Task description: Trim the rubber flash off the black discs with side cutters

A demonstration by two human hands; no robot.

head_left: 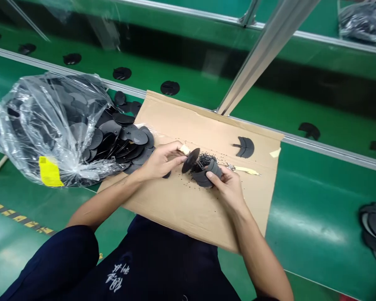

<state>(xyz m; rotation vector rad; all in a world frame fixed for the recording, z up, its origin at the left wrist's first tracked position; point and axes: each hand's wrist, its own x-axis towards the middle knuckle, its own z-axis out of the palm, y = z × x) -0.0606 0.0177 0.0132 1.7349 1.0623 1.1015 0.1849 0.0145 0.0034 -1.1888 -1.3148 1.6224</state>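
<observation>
My left hand [171,158] pinches a thin black disc [191,161] by its left edge, tilted up over the cardboard sheet [175,209]. A pale yellow wrap covers one of its fingertips. In my right hand [227,182] is a curved black plastic part [205,177], made of several stacked pieces, gripped with the thumb on top. The disc's right edge is close to this part; I cannot tell whether they touch. Behind them lies a pile of tiny black bits [211,159], some scattered around. Just right of my right hand rests a small cutting tool with pale yellow handles [246,170].
A clear plastic bag [50,129] with a yellow label spills black discs [134,136] at the left. A black fan-shaped part [246,147] lies on the cardboard. Black parts [170,88] line the green belt behind a metal rail. A slanted metal post [263,54] stands behind the cardboard.
</observation>
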